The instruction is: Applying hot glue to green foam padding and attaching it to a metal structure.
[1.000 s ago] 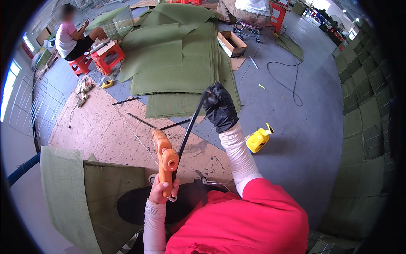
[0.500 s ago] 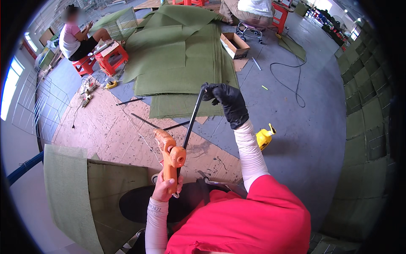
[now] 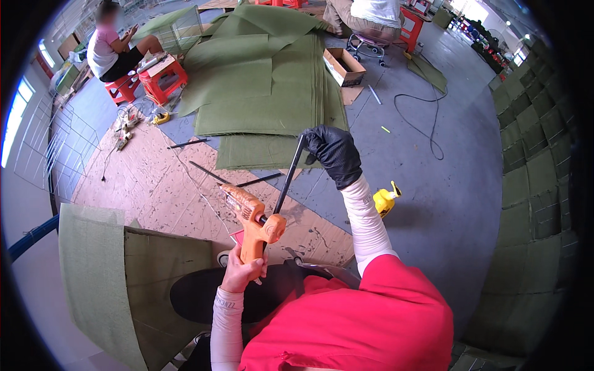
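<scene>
My left hand, bare below a pale sleeve, is wrapped round the handle of an orange glue gun. The gun's nozzle points up and to the left, away from my body. My right hand, in a black glove, pinches the upper end of a long black glue stick. That stick slants down to the rear of the gun. Whether its lower end is inside the gun or just behind it, I cannot tell. Beneath my left hand, a green-covered panel piece stands by my legs.
Loose black sticks lie on stained cardboard. Beyond is a stack of green sheets, with an open carton beside it. A yellow bottle stands right of my arm. Two people sit farther off; green panels line the right.
The glue gun has swung so its nozzle points more to the left, and its rear has shifted right. My right hand has moved slightly with the glue stick.
</scene>
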Demonstrator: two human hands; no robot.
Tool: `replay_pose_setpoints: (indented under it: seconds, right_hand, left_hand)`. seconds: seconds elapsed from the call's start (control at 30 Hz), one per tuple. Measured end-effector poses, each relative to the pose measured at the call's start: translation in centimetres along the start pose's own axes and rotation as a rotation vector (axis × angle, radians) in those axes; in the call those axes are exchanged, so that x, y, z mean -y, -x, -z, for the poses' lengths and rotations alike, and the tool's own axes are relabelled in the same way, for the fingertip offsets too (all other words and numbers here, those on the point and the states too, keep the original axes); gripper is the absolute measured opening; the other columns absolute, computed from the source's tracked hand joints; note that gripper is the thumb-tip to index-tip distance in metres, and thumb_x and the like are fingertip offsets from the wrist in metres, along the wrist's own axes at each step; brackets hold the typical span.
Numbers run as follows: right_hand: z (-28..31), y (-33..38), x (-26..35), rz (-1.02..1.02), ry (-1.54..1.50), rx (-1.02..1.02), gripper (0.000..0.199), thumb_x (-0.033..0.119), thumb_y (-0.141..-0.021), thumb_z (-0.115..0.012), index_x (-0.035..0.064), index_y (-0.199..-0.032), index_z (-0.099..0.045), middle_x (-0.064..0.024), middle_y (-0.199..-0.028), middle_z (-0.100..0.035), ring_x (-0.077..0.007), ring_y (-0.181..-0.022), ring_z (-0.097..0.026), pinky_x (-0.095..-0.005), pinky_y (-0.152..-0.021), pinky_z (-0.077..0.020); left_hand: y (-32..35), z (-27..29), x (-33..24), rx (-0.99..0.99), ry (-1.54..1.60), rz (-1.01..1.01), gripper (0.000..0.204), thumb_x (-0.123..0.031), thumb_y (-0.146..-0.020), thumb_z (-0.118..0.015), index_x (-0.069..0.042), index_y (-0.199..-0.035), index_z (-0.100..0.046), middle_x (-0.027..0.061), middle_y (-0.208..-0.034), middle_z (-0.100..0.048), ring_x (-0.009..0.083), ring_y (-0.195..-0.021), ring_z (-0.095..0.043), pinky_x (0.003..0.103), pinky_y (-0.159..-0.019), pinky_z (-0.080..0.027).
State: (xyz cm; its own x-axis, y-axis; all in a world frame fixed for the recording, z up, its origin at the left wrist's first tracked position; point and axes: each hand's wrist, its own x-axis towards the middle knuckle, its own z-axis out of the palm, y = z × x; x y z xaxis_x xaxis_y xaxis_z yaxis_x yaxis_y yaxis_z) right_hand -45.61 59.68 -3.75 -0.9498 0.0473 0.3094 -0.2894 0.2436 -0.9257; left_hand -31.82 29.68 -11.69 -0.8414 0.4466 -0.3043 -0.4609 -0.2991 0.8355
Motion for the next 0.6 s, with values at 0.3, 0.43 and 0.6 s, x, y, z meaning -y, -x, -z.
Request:
replay_pose_setpoints:
  seconds: [0.3,0.43,0.6]
  right_hand:
    - [-1.4,1.6,-3.7,-0.237,-1.163,0.079,0.018,0.025,-0.098,-0.063,0.0083,-0.090,-0.064,0.0039,-0.074,-0.055,-0.0047,-0.060,-0.044,-0.0200,-0.056,-0.0372]
    - [-2.6,1.9,-5.0,-0.305,-1.474,0.243,0.020,0.029,-0.100,-0.060,0.0109,-0.092,-0.063,0.0071,-0.070,-0.047,-0.0057,-0.056,-0.034,-0.0211,-0.054,-0.0285]
    - [-2.3,1.6,-6.0,-0.298,-1.510,0.387,0.024,0.030,-0.097,-0.062,0.0094,-0.105,-0.069,0.0064,-0.067,-0.054,-0.0063,-0.049,-0.032,-0.0231,-0.052,-0.0296]
  left_hand:
    - [0.3,0.3,-0.1,0.098,0.260,0.096,0.057,-0.022,-0.078,-0.072,0.001,-0.123,-0.046,0.0125,-0.083,-0.057,0.0169,-0.057,-0.056,0.029,-0.050,-0.049]
    - [0.5,0.4,0.0,0.113,0.278,0.104,0.057,-0.024,-0.079,-0.071,0.001,-0.123,-0.045,0.0125,-0.082,-0.056,0.0167,-0.056,-0.055,0.028,-0.049,-0.048]
    - [0.6,0.7,0.4,0.112,0.249,0.058,0.058,-0.028,-0.080,-0.070,0.001,-0.123,-0.044,0.0126,-0.080,-0.055,0.0164,-0.055,-0.054,0.028,-0.048,-0.047]
